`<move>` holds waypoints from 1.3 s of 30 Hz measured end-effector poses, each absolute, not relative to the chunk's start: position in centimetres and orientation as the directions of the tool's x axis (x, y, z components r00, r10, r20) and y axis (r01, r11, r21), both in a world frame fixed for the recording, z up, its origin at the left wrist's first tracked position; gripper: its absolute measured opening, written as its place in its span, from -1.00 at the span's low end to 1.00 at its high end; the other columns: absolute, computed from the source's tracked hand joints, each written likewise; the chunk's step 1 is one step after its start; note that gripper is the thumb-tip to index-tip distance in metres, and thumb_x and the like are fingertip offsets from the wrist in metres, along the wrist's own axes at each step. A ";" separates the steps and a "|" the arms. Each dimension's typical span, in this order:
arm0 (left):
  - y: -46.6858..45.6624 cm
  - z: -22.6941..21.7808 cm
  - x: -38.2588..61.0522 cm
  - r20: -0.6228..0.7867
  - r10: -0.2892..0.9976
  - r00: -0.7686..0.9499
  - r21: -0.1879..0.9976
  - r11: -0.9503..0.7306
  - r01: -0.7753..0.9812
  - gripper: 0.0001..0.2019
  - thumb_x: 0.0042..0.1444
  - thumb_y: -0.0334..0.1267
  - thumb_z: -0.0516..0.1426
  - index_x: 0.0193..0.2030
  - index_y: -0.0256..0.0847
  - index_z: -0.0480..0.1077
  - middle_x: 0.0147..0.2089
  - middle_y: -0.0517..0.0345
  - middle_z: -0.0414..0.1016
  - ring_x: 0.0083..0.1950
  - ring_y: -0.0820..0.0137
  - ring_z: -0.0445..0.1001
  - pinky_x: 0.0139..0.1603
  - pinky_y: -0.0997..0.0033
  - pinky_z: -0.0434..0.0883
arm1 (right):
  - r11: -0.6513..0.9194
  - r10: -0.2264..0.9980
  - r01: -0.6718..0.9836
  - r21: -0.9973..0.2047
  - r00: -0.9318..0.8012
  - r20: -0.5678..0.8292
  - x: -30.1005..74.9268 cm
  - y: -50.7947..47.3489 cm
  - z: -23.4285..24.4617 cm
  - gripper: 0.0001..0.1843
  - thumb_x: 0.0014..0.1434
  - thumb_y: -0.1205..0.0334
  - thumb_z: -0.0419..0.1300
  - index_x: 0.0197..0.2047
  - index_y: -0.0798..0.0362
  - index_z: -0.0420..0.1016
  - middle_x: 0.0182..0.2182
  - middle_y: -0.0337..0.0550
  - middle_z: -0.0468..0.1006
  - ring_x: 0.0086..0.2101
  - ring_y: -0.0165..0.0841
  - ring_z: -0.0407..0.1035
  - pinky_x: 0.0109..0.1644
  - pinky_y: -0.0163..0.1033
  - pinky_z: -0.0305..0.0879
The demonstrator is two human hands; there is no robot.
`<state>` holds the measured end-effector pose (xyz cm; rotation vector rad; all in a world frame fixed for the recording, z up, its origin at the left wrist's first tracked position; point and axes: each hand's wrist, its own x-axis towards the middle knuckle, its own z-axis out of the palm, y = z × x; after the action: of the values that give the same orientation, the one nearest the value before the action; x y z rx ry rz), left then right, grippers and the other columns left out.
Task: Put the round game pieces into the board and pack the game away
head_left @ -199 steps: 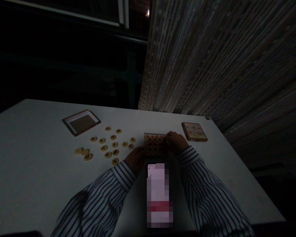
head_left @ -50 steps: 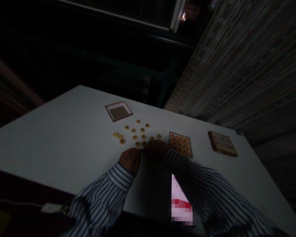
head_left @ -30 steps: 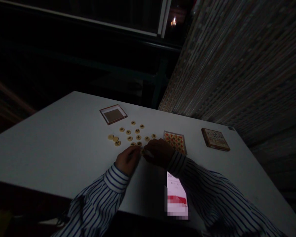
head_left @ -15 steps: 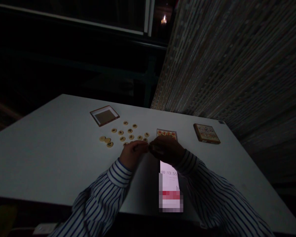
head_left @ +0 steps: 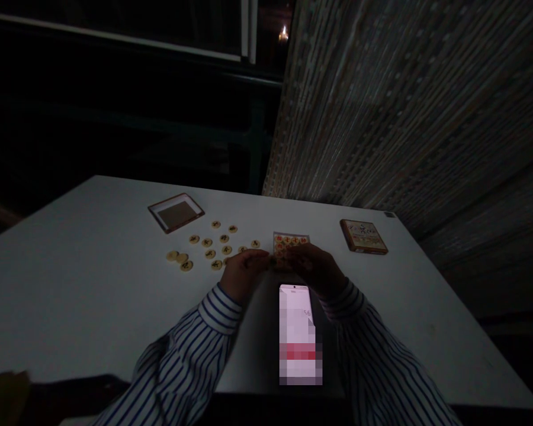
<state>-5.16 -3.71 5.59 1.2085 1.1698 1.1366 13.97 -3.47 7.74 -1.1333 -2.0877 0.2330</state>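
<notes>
Round wooden Chinese chess pieces [head_left: 210, 254] lie loose on the table to the left of my hands. A small clear tray [head_left: 273, 235] holds rows of such pieces with red characters. My left hand [head_left: 244, 273] is at the tray's left edge, thumb and fingers pressed together; whatever they hold is too dark to make out. Over the tray's right side is my right hand [head_left: 317, 267], fingers bent down onto the rows and covering part of them. What is at its fingertips is hidden. A lit phone [head_left: 295, 331] lies just below the tray, between my forearms.
An open, shallow box half [head_left: 176, 213] sits at the table's back left. The other box part [head_left: 364, 236], with a printed top, lies at the right. Behind the white table [head_left: 93, 284] hangs a string curtain [head_left: 359, 118]. The room is dark.
My hands, which met at the fingertips, have parted; the right one is now over the tray, more of which shows. The view has shifted slightly, and more of the phone is uncovered.
</notes>
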 end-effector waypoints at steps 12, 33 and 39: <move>-1.2 6.3 -2.0 0.008 0.997 0.071 1.000 -0.006 -0.018 -0.81 -0.15 -0.27 0.18 -0.35 -0.30 0.45 -0.39 0.07 0.54 -0.35 0.38 0.50 -0.29 0.37 0.46 | 0.448 0.854 0.580 -0.681 -0.050 0.518 15.3 -3.7 4.9 -0.84 0.06 0.26 0.12 -0.27 0.09 0.44 -0.41 -0.12 0.54 -0.41 -0.39 0.42 -0.34 -0.28 0.39; -2.5 4.4 -0.3 0.017 0.980 0.197 0.980 -0.055 0.189 -0.74 0.00 -0.18 0.08 -0.22 -0.25 0.44 -0.23 0.07 0.54 -0.20 0.34 0.49 -0.16 0.38 0.44 | 0.392 0.894 0.590 -0.706 -0.064 0.443 15.5 -4.2 3.9 -0.81 0.07 0.27 0.11 -0.24 0.08 0.48 -0.46 -0.15 0.56 -0.50 -0.41 0.42 -0.47 -0.35 0.37; -2.6 4.3 -0.3 0.024 0.986 0.163 0.984 -0.052 0.169 -0.79 -0.04 -0.21 0.11 -0.26 -0.23 0.45 -0.27 0.10 0.55 -0.24 0.34 0.50 -0.20 0.38 0.45 | 0.383 0.905 0.553 -0.740 -0.066 0.420 15.5 -4.3 4.1 -0.82 0.05 0.28 0.13 -0.26 0.06 0.50 -0.44 -0.14 0.57 -0.47 -0.37 0.44 -0.43 -0.31 0.41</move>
<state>-0.28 -2.57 4.33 1.4360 1.1933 1.0284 15.45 -4.29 4.15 -1.2859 -1.7417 0.4904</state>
